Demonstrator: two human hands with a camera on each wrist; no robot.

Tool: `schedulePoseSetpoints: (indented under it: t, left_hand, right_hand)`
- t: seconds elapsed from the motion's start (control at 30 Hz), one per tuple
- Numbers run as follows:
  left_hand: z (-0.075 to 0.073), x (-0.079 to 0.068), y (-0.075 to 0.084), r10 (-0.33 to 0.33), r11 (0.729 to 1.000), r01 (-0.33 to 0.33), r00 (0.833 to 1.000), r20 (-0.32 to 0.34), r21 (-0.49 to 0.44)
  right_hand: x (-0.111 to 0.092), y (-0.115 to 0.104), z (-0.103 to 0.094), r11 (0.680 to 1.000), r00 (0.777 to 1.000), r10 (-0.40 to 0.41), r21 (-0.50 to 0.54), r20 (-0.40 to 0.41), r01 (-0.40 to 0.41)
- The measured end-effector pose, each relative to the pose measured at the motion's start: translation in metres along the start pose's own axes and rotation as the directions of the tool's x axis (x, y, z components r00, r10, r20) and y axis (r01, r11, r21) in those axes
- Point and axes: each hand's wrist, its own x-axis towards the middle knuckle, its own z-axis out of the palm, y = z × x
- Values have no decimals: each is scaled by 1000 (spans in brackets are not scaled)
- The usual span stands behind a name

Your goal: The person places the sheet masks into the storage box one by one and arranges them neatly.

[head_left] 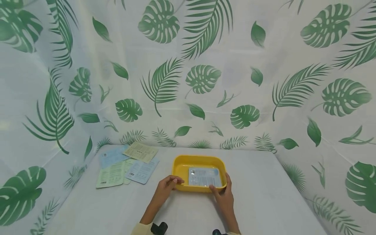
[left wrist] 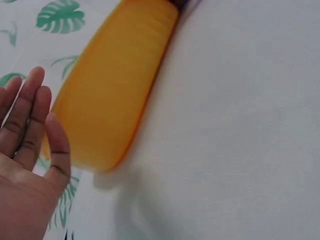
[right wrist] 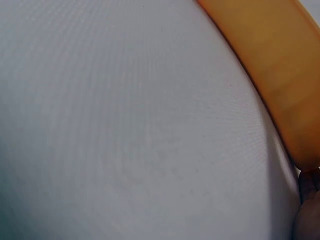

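A yellow plastic tray (head_left: pixel 194 188) with rounded corners sits on the white table, a light blue flat packet (head_left: pixel 204 177) lying inside it toward the right. My right hand (head_left: pixel 225 195) grips the front right corner, thumb at the front rim and fingers along the right side. By the front left corner is my left hand (head_left: pixel 168 186), fingertips over the rim. The left wrist view shows that hand (left wrist: pixel 30 150) with fingers extended beside the tray wall (left wrist: pixel 110 85). In the right wrist view, only a bit of the right hand (right wrist: pixel 309 210) shows under the tray's end (right wrist: pixel 280 65).
Left of the tray lies an overlapping pile of flat packets: a green one (head_left: pixel 111 175), a blue one (head_left: pixel 113 156), a pale yellow one (head_left: pixel 141 151) and another blue one (head_left: pixel 143 170). A leaf-printed curtain (head_left: pixel 205 111) encloses the table's back and sides.
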Motion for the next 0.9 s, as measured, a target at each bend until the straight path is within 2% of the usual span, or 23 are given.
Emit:
schedulePoseSetpoints:
  t: [0.1,0.2,0.3,0.37,0.47,0.57,0.7,0.83,0.9]
  left_hand:
    - [-13,0,-2,-71,997,71,997,8,-41]
    - [-30,-3,-5,-149,989,149,989,23,3]
    - [-46,-10,-12,-241,969,241,970,0,60]
    - [-57,-16,-16,-276,958,280,959,-65,66]
    - [-76,-22,-21,-299,947,316,932,-205,57]
    - [-100,-29,-23,-310,928,360,890,-336,97]
    - [-136,-42,-23,-333,875,452,822,-461,173]
    - [-160,-58,-20,-323,802,546,737,-593,242]
    - [-168,-64,-18,-278,761,581,692,-666,287]
  right_hand:
    - [0,-2,0,1000,1000,-17,-1,-9,17]
    - [-1,-2,1,1000,1000,-28,0,-11,28]
    - [-3,-1,1,1000,999,-30,-6,-19,30]
    - [-4,-1,0,999,999,-36,-9,-28,36]
    - [-3,-2,-1,999,998,-48,-13,-44,47]
    - [-2,-2,-2,998,997,-53,-23,-55,52]
    - [-1,-2,-2,998,997,-56,-17,-57,55]
    - [-2,-1,0,999,998,-40,-22,-40,39]
    - [-3,-1,1,999,999,-32,-26,-30,32]
